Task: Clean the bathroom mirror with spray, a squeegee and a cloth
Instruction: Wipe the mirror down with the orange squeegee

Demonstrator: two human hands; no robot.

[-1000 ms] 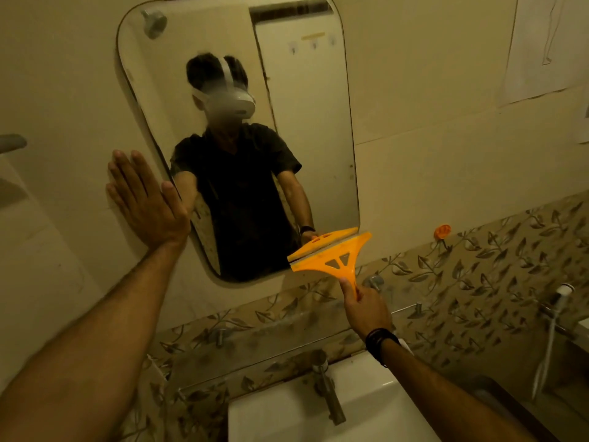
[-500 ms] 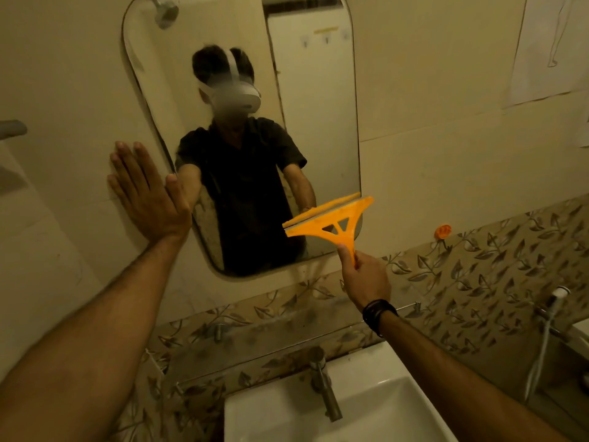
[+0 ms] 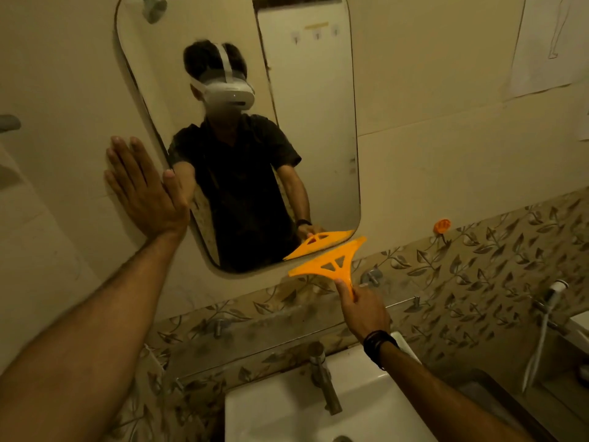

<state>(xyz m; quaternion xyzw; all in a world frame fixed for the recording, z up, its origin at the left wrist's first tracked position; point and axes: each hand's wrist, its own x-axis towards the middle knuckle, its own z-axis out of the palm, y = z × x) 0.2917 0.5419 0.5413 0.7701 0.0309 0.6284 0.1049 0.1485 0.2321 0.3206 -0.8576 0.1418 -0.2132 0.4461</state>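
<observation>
Glass with rounded corners forms the mirror (image 3: 312, 129), a tall smooth pane fixed to a plain cream wall, and it reflects a person in a dark short-sleeved shirt. Below the mirror runs a band of tiles (image 3: 471, 266) printed with a leaf pattern, and lower still sit a white glossy basin (image 3: 287, 416) and a cylindrical metal tap (image 3: 323, 378). The left hand (image 3: 145, 189) lies flat against the wall just beside the mirror's left edge, fingers straight and together, thumb at the glass rim. The right hand (image 3: 363, 309), a dark band on its wrist, pinches the narrow handle of an orange plastic squeegee (image 3: 331, 261), a flat triangular frame with cut-out openings and a long straight blade. The squeegee sits at the mirror's lower right corner, tilted, its blade just below the bottom edge.
</observation>
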